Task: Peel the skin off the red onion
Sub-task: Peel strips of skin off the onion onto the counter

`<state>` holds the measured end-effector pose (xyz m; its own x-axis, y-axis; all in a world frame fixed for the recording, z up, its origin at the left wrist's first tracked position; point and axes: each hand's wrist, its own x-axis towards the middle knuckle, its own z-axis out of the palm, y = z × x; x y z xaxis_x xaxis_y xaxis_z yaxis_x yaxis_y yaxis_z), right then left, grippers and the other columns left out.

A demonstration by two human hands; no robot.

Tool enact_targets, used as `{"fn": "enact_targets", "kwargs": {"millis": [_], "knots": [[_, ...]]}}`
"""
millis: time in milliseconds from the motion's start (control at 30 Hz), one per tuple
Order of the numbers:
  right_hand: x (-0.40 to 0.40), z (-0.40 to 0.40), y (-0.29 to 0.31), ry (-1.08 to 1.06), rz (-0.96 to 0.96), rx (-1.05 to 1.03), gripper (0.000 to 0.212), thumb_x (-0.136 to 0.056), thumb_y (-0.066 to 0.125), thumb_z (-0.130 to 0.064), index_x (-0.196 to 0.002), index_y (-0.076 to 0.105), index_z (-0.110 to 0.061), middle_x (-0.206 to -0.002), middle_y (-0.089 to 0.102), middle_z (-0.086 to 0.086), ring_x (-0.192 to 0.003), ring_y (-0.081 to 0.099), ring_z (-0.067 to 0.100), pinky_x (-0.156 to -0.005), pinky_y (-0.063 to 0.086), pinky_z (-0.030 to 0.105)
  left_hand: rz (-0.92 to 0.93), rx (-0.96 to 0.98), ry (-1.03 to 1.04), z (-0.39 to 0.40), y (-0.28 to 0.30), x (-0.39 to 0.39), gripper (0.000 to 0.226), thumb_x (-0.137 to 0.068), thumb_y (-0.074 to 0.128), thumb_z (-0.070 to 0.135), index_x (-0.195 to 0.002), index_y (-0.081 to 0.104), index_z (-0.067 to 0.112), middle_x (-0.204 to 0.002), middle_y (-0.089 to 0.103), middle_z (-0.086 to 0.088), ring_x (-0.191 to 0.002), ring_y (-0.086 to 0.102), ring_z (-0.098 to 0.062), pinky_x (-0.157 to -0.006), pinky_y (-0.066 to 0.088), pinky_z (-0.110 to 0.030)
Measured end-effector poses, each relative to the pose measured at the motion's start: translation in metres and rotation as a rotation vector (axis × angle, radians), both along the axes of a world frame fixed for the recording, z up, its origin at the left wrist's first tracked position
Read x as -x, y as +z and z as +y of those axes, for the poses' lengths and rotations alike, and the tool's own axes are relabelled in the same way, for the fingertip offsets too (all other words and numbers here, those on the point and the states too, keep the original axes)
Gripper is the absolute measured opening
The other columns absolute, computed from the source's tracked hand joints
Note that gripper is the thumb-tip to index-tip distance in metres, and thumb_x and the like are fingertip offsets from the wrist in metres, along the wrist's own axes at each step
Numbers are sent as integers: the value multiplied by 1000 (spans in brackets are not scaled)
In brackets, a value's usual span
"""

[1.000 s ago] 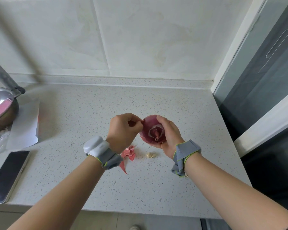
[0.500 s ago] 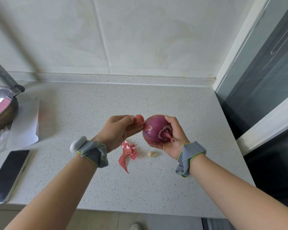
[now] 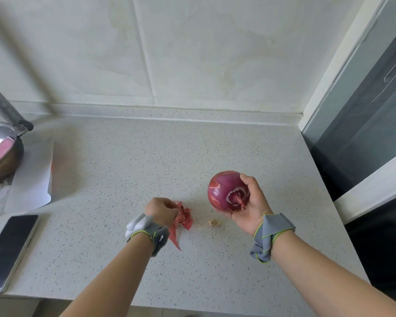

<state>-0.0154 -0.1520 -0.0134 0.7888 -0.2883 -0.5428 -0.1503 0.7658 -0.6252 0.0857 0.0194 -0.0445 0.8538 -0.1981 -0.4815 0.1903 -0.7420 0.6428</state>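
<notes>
My right hand cups the red onion above the speckled counter, root end turned toward me. Most of the onion shows smooth purple flesh, with pale torn edges around the root and a scrap of skin at its left side. My left hand is down at the counter, fingers curled against a pile of red peeled skin. Whether those fingers still pinch a piece of skin is hidden by the back of the hand.
A small beige scrap lies between my hands. At the left edge lie a phone, a white sheet and a metal bowl. A dark glass door borders the counter's right side.
My left hand pulled a strip of skin off the onion and dropped to the peel pile on the counter. My right hand carried the onion a little rightward and up.
</notes>
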Motion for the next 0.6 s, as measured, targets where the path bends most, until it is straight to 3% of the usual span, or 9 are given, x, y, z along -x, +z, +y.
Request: {"fn": "enact_targets", "kwargs": {"millis": [67, 167, 233, 300, 433, 600], "knots": [[-1, 1, 1, 5, 2, 10, 24, -87, 51, -36, -96, 61, -15, -94, 65, 9, -88, 63, 26, -75, 54, 45, -32, -22, -2, -3, 2, 7, 11, -79, 61, 8, -75, 68, 15, -84, 70, -8, -79, 63, -21, -83, 55, -37], [-1, 3, 5, 22, 2, 50, 29, -86, 53, -34, -105, 60, -13, -98, 65, 10, -88, 63, 26, -69, 56, 43, -268, 64, -17, -15, 23, 15, 32, -84, 56, 16, -115, 62, 8, -114, 67, -9, -97, 64, -20, -89, 52, -33], [-2, 5, 8, 32, -20, 72, 39, -86, 54, -34, -116, 58, -10, -109, 63, 15, -93, 63, 29, -67, 58, 42, -352, 267, -74, -24, 52, 24, 35, -85, 58, 24, -117, 61, 10, -106, 67, -2, -90, 63, -10, -82, 51, -21], [-3, 6, 12, 74, -92, 108, 36, -87, 51, -32, -111, 62, -7, -107, 65, 17, -91, 65, 29, -69, 57, 42, -355, 396, -175, -30, 80, 34, 30, -82, 61, 27, -109, 65, 14, -90, 66, 8, -81, 61, 2, -72, 49, -10], [-3, 8, 19, 116, -181, 171, 32, -91, 44, -28, -84, 71, -11, -88, 70, 12, -79, 68, 23, -73, 57, 42, -427, 390, -225, -30, 93, 39, 21, -77, 67, 21, -96, 71, 13, -78, 67, 9, -75, 63, 4, -68, 51, -4], [-2, 13, 22, 98, -149, 186, 29, -90, 47, -28, -85, 69, -11, -92, 68, 14, -82, 67, 24, -73, 57, 43, -462, 374, -188, -30, 92, 39, 21, -76, 65, 16, -96, 73, 12, -79, 68, 5, -71, 62, 5, -66, 48, 0]]}}
